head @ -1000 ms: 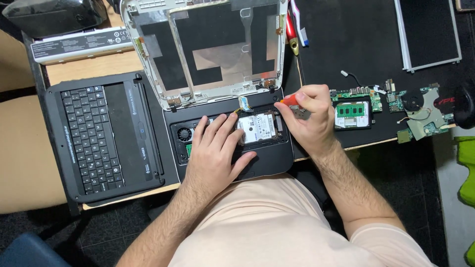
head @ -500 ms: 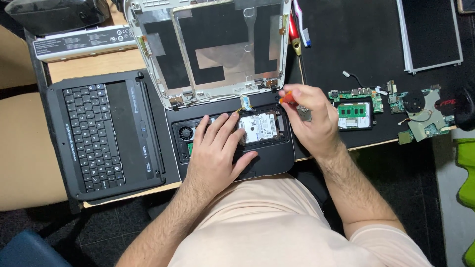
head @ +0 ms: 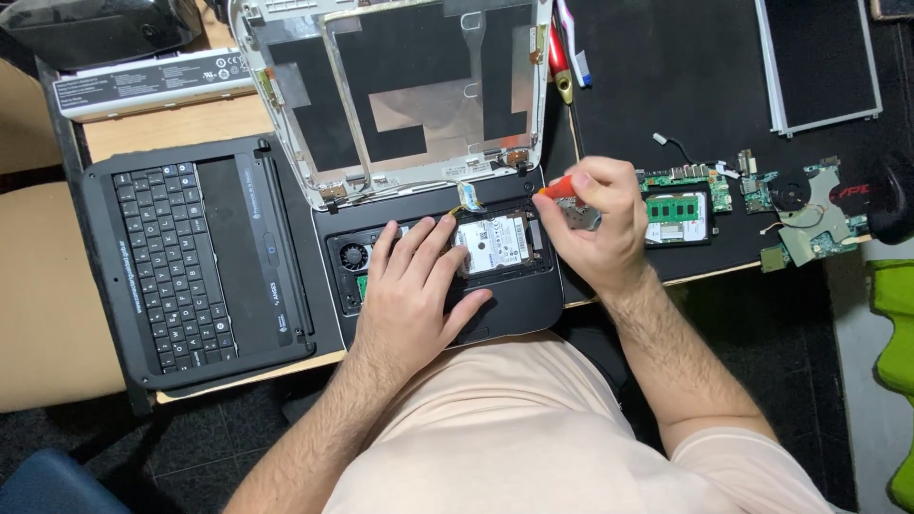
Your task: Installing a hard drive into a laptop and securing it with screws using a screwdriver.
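The left hand (head: pixel 409 286) lay flat and spread open on the black laptop base (head: pixel 447 276) at the near edge of the tabletop (head: pixel 181 124), its fingertips touching the left side of the silver hard drive (head: pixel 493 244) seated in the base's bay; it gripped nothing. The right hand (head: pixel 595 224) was curled closed around a red-handled screwdriver (head: pixel 557 189), held just beside the drive's right end, over the far right corner of the base. The tool's tip was hidden behind the fingers.

A stripped white screen lid (head: pixel 400 95) stood hinged to the far side of the base, its inner panel bare. To the left lay a detached black keyboard panel (head: pixel 190 257), reaching the near edge. Beyond it, toward the far left corner, sat a pale battery pack (head: pixel 152 84). On the black mat (head: pixel 666 86) to the right were a green circuit board (head: pixel 678 202), just beside the right hand, a smaller board with a fan (head: pixel 804 214) near the right edge, and a flat display panel (head: pixel 824 62) at the far right corner.
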